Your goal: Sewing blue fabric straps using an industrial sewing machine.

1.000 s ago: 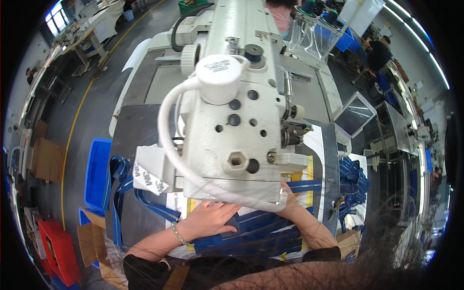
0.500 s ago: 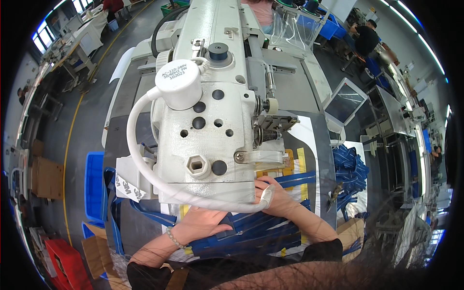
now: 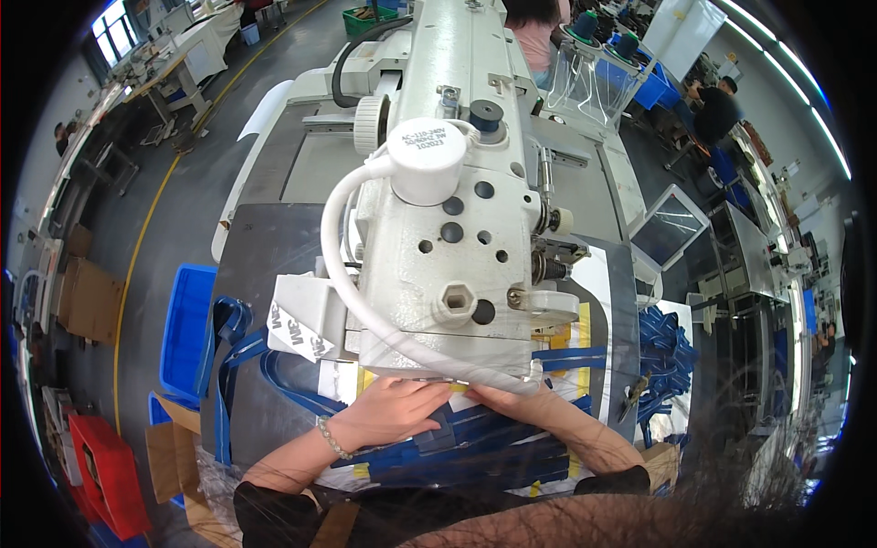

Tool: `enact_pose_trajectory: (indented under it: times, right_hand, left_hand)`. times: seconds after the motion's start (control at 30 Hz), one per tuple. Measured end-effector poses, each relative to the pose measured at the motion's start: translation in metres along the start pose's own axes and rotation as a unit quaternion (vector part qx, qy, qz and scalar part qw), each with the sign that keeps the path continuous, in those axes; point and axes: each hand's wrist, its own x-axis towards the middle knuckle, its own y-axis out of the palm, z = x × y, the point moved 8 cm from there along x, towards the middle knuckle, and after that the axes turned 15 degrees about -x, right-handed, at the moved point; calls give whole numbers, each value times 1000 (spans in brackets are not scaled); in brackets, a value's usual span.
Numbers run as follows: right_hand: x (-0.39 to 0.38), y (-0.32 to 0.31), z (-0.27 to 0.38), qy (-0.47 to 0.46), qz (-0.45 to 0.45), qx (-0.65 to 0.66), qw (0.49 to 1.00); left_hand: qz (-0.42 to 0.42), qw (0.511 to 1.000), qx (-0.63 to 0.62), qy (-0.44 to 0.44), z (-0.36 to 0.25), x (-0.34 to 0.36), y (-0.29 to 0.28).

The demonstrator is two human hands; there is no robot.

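A large white industrial sewing machine [image 3: 411, 301] fills the middle, its head hanging over both hands. My left hand [image 3: 393, 411] lies at the head's near edge, fingers stretched forward and thumb apart, over blue straps; its fingertips run under the head. My right hand [image 3: 512, 402] reaches in from the other side beneath the white cable [image 3: 402, 340]. Its fingers are mostly hidden, so what they touch cannot be seen. Several dark blue straps [image 3: 475, 457] lie side by side just below the hands. One blue strap [image 3: 574, 358] sticks out to the right of the head.
Loose blue straps [image 3: 236, 342] loop over the table's left edge beside a blue bin [image 3: 190, 320]. A tangled pile of blue straps [image 3: 665, 352] sits at right, near small scissors-like snips [image 3: 636, 391]. Behind it stands a tilted screen [image 3: 671, 224]. Other people work farther back.
The whole view has shifted, so the machine sits farther right in it. My right hand's fingers, seen beside the head before, are now tucked under it, closer to my left hand.
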Motion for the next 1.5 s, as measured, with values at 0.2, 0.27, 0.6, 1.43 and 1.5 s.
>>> enact_pose_trajectory:
  times: [0.2,0.27,0.6,1.43,1.5]
  right_hand:
    - [-5,13,-7,1,19,36,999]
    - [-11,23,-10,4,22,53,998]
    - [-14,26,-15,9,-30,88,996]
    - [-9,25,-13,20,13,97,995]
    - [-7,20,-11,9,6,84,996]
  left_hand:
    - [-23,997,-28,-75,34,-20,-14]
    - [-25,990,-111,-80,44,-21,-13]
    - [9,982,-177,-62,64,-32,22]
    - [-4,998,-64,22,65,-20,25]
    - [65,988,-127,-60,75,-24,39]
